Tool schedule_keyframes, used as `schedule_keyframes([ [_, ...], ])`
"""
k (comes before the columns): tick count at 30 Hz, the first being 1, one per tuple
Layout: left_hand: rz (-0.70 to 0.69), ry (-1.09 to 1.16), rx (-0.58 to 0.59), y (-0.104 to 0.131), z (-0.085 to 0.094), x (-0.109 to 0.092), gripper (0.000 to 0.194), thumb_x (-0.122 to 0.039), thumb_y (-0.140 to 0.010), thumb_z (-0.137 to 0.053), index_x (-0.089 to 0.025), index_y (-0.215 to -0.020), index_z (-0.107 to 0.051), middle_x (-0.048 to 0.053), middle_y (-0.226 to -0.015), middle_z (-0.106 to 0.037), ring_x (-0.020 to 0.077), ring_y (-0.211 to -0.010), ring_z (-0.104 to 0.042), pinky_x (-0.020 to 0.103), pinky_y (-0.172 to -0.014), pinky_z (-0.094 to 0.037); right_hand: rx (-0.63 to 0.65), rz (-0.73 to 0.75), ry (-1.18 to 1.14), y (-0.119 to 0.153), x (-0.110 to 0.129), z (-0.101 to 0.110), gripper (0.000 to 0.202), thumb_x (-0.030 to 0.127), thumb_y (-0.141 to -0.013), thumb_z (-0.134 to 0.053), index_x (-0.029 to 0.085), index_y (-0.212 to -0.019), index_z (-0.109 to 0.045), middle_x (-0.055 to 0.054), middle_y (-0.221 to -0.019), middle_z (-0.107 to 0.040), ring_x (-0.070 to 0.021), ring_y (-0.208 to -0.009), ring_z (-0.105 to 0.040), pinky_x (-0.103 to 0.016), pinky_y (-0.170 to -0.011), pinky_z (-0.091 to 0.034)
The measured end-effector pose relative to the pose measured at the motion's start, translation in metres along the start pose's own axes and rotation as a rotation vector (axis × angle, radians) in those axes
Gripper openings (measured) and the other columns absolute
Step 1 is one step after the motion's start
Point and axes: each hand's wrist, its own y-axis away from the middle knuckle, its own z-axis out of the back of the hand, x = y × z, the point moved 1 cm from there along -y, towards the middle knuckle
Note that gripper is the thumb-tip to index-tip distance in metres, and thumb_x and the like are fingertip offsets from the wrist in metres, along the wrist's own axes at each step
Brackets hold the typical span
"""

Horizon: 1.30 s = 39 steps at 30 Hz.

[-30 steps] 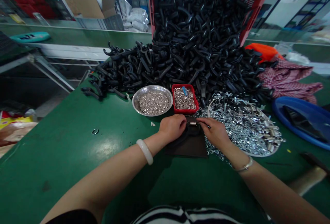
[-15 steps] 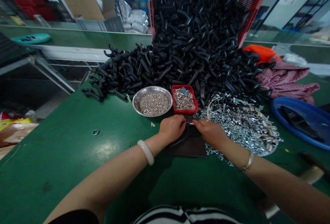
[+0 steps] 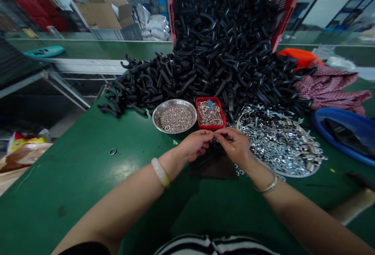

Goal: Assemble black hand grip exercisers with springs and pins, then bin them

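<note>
My left hand (image 3: 198, 144) and my right hand (image 3: 234, 144) meet fingertip to fingertip, each in a pinch. Whatever they pinch is too small to make out. Below them on the green table lies a dark flat plate (image 3: 215, 169), with a black part (image 3: 206, 159) on it, partly in shadow. Just beyond my fingers stands a red tray (image 3: 225, 124) of small metal pins with a blue item on top. Left of it is a metal bowl (image 3: 156, 124) of tiny metal pieces. At my right wrist, a round tray (image 3: 307, 175) holds a heap of shiny metal hardware.
A large heap of black hooked plastic parts (image 3: 199, 63) spills from a red crate (image 3: 288, 16) at the back. On the right are a blue basin (image 3: 318, 120), checkered cloth (image 3: 328, 87) and a hammer (image 3: 356, 206). A metal ring (image 3: 113, 151) lies at left.
My hands have lifted off the black part and come together, fingertips touching. My right hand has turned, its fingers now pinching towards the left. The view has shifted slightly.
</note>
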Motion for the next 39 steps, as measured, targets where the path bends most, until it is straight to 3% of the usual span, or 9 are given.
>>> schedule_keyframes([
  [3,0.032,0.098,0.018,-0.002,0.002,0.003,0.009,-0.019,-0.075,-0.055,-0.015,-0.072,-0.047,-0.006,-0.061,-0.039,0.0,-0.04,-0.027,0.013,-0.038,-0.009,-0.01,0.045,0.063,0.002,-0.002,-0.001,0.01,0.025,-0.082,-0.054,0.019,-0.079,-0.062,-0.002,-0.076,-0.063,-0.0143,-0.073,-0.057,-0.028,-0.068,-0.046],
  [7,0.072,0.087,-0.014,-0.001,0.006,0.005,0.008,-0.017,-0.076,-0.053,-0.015,-0.071,-0.046,-0.006,-0.059,-0.038,-0.0003,-0.039,-0.026,0.013,-0.037,-0.01,0.13,0.155,0.119,0.001,-0.003,-0.001,0.011,0.021,-0.084,-0.05,0.018,-0.084,-0.06,-0.005,-0.081,-0.061,-0.0156,-0.078,-0.056,-0.029,-0.072,-0.045],
  [13,0.113,-0.064,-0.013,0.003,0.011,0.005,0.007,-0.02,-0.074,-0.057,-0.015,-0.073,-0.051,-0.007,-0.059,-0.043,0.0001,-0.039,-0.025,0.016,-0.038,-0.009,0.287,0.13,0.116,-0.002,-0.003,0.001,0.011,0.021,-0.085,-0.046,0.018,-0.082,-0.056,-0.005,-0.079,-0.059,-0.0152,-0.075,-0.055,-0.028,-0.07,-0.044],
  [17,-0.016,-0.25,-0.114,0.003,0.012,0.003,0.013,-0.028,-0.076,-0.057,-0.015,-0.076,-0.056,-0.006,-0.06,-0.046,0.0021,-0.043,-0.029,0.017,-0.04,-0.016,0.248,0.044,0.19,0.004,-0.007,0.0,0.013,0.021,-0.087,-0.042,0.016,-0.082,-0.054,-0.005,-0.077,-0.057,-0.0156,-0.074,-0.053,-0.027,-0.068,-0.043],
  [21,-0.23,-0.413,-0.257,0.001,0.019,0.0,0.019,-0.031,-0.079,-0.054,-0.014,-0.074,-0.059,-0.004,-0.06,-0.052,0.0044,-0.05,-0.038,0.019,-0.048,-0.028,0.399,0.016,0.416,0.016,-0.014,-0.005,0.015,0.019,-0.087,-0.041,0.016,-0.083,-0.055,-0.006,-0.08,-0.057,-0.0173,-0.078,-0.054,-0.028,-0.072,-0.042],
  [25,-0.276,-0.411,-0.277,0.002,0.025,0.002,0.019,-0.03,-0.079,-0.054,-0.013,-0.072,-0.059,-0.002,-0.063,-0.056,0.0052,-0.053,-0.043,0.019,-0.052,-0.033,0.419,0.033,0.577,0.022,-0.019,-0.007,0.016,0.02,-0.087,-0.042,0.015,-0.086,-0.057,-0.007,-0.082,-0.058,-0.0182,-0.08,-0.053,-0.028,-0.074,-0.041],
  [33,-0.181,-0.406,-0.287,0.01,0.031,0.0,0.013,-0.017,-0.078,-0.055,-0.014,-0.088,-0.062,0.003,-0.08,-0.066,0.0065,-0.059,-0.052,0.019,-0.055,-0.038,0.476,0.177,0.847,0.023,-0.004,-0.011,0.017,0.011,-0.083,-0.042,0.014,-0.085,-0.059,-0.009,-0.081,-0.058,-0.0212,-0.081,-0.052,-0.028,-0.064,-0.039],
  [36,-0.272,-0.56,-0.26,0.007,0.034,0.001,0.011,-0.018,-0.076,-0.055,-0.013,-0.084,-0.061,0.003,-0.077,-0.066,0.0077,-0.06,-0.054,0.02,-0.057,-0.04,0.521,0.18,0.965,0.022,0.007,-0.014,0.018,0.008,-0.08,-0.042,0.015,-0.08,-0.058,-0.011,-0.08,-0.056,-0.0224,-0.077,-0.052,-0.028,-0.055,-0.038],
  [39,-0.419,-0.863,-0.246,0.003,0.035,0.003,0.01,-0.023,-0.072,-0.061,-0.015,-0.078,-0.064,0.001,-0.073,-0.066,0.0101,-0.063,-0.055,0.022,-0.06,-0.041,0.568,0.179,0.956,0.023,0.012,-0.014,0.019,0.007,-0.08,-0.041,0.015,-0.081,-0.059,-0.012,-0.082,-0.056,-0.0231,-0.079,-0.051,-0.029,-0.057,-0.04],
])
